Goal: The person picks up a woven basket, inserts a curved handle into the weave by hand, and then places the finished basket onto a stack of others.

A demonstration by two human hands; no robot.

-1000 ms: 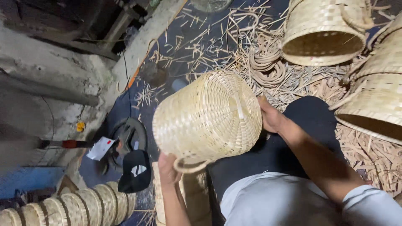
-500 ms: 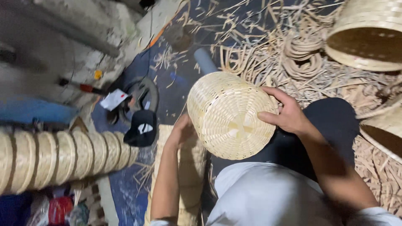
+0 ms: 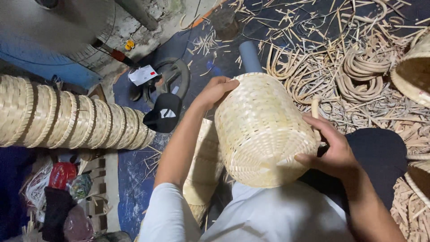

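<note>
Held between both hands, above the lap: a pale woven basket (image 3: 264, 130), turned on its side with the round bottom facing toward the camera and the open mouth pointing away. Left hand (image 3: 216, 91) on the far upper-left edge of the basket, near the rim, fingers curled over the weave and pressed close together. Right hand (image 3: 331, 150) on the right side close to the bottom edge, fingers spread a little and bent around the curve, thumb low against the base. Both grips closed on the basket.

Below the basket, partly hidden: a flat woven piece (image 3: 204, 170) of the same pale colour, lying along the left forearm. White sleeves and a white shirt (image 3: 277, 215) at the lower edge, dark trousers (image 3: 380, 157) at the right.

To the left, a long row of stacked baskets (image 3: 67, 117) lying sideways, one inside another. Near it on the dark blue floor mat (image 3: 134, 175), a black cap (image 3: 164, 113) and a white card (image 3: 142, 75) with a small red mark. Just beyond the basket, a grey tube (image 3: 249, 56). At the upper right, coils of cane (image 3: 358, 71) among many loose splinters and strips, and another basket (image 3: 414, 71) with its mouth open, cut by the frame edge. At the lower left, some coloured plastic bags (image 3: 62, 179), not clear enough to tell more.
</note>
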